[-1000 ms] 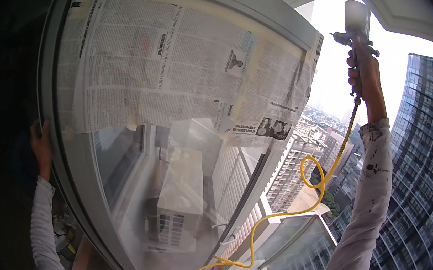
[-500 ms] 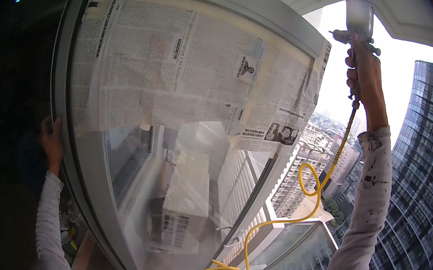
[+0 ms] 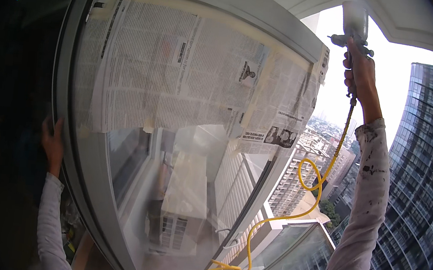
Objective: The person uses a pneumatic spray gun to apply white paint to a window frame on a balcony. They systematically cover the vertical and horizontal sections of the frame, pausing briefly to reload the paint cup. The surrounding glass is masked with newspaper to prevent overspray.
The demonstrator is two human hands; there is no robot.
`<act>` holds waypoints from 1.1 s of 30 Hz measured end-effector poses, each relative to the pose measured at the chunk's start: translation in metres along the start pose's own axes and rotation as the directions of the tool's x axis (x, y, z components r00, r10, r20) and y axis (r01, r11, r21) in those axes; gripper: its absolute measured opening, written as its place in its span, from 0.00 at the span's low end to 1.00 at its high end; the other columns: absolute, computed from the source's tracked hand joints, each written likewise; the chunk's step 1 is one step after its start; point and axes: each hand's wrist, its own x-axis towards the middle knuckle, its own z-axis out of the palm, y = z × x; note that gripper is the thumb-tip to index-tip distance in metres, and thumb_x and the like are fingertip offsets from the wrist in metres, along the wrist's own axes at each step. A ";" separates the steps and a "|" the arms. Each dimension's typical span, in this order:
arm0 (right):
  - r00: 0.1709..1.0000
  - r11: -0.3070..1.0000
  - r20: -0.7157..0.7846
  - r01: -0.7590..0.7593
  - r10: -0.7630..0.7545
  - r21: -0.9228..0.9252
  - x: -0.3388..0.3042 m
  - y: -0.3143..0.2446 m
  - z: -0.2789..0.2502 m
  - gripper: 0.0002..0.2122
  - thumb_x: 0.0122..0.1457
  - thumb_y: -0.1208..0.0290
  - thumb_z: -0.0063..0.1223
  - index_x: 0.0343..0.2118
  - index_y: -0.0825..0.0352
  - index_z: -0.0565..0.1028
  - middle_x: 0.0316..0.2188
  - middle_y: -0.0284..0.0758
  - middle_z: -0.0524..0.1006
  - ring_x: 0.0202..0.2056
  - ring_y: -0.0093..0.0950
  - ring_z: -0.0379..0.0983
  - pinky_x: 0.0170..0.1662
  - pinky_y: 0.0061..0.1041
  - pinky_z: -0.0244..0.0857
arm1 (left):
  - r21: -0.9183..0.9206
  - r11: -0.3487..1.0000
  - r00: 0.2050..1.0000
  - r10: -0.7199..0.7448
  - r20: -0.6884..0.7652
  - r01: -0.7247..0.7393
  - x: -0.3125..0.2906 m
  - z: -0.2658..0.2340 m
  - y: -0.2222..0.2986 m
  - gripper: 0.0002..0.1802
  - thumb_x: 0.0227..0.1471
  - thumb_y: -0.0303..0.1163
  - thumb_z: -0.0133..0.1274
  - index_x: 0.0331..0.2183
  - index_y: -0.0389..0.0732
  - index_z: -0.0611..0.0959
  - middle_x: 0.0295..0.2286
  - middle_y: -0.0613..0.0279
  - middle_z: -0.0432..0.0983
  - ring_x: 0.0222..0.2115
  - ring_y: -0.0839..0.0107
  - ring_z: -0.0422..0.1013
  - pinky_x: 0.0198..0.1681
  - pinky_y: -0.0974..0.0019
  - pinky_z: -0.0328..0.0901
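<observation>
Raised high at the right, my right hand (image 3: pixel 362 71) is wrapped round the grip of a paint spray gun (image 3: pixel 354 40), its cup on top and its nozzle toward the door frame. A yellow air hose (image 3: pixel 307 212) runs down from the gun's handle and makes a loop. My left hand (image 3: pixel 52 147) is low on the left, against the outer edge of the grey door frame (image 3: pixel 69 82), its fingers apart; shadow hides part of it. Newspaper (image 3: pixel 181 73), held by masking tape, covers the upper glass between the frame's members.
Through the lower glass (image 3: pixel 138 179) a boxy outdoor unit (image 3: pixel 184 200) shows beside a white louvred panel (image 3: pixel 229 189). A glass balcony railing (image 3: pixel 294 248) stands at the lower right, with a drop and a tall building (image 3: pixel 425 157) beyond. White ceiling (image 3: pixel 413 24) lies close above the gun.
My right hand and the spray gun have shifted a little left and down in the picture. The door and newspaper sit slightly more to the right; my left hand stays by the frame.
</observation>
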 end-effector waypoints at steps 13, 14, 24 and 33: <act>0.995 0.998 0.083 0.054 -0.057 0.037 -0.037 -0.043 0.021 0.21 0.60 0.45 0.53 0.24 0.60 0.69 0.15 0.21 0.64 0.10 0.11 0.54 0.11 0.15 0.47 | -0.043 0.999 1.000 0.011 0.010 -0.010 -0.006 -0.003 0.014 0.23 0.59 0.37 0.56 0.49 0.29 0.74 0.40 0.49 0.78 0.39 0.66 0.73 0.48 0.65 0.65; 0.994 0.996 0.088 0.060 -0.065 0.058 -0.043 -0.055 0.025 0.22 0.59 0.45 0.55 0.24 0.60 0.70 0.15 0.21 0.63 0.10 0.11 0.53 0.11 0.16 0.44 | -0.044 0.999 1.000 0.012 0.004 -0.012 -0.006 -0.001 0.012 0.23 0.60 0.37 0.56 0.49 0.29 0.74 0.40 0.49 0.78 0.39 0.66 0.73 0.48 0.65 0.65; 0.983 0.991 0.147 0.092 -0.107 0.101 -0.066 -0.083 0.051 0.22 0.62 0.44 0.50 0.25 0.61 0.70 0.15 0.24 0.67 0.10 0.12 0.56 0.11 0.15 0.52 | -0.036 0.999 0.999 0.017 -0.028 -0.018 -0.005 0.002 0.004 0.25 0.61 0.40 0.55 0.50 0.30 0.74 0.40 0.49 0.78 0.40 0.67 0.72 0.48 0.67 0.64; 1.000 0.999 0.011 -0.019 0.018 0.050 -0.026 0.004 -0.001 0.20 0.59 0.47 0.56 0.25 0.61 0.72 0.15 0.21 0.64 0.11 0.12 0.56 0.12 0.17 0.49 | -0.009 1.000 0.999 0.011 -0.032 -0.012 -0.001 0.005 -0.004 0.25 0.61 0.41 0.54 0.50 0.30 0.74 0.42 0.48 0.77 0.43 0.66 0.72 0.51 0.66 0.63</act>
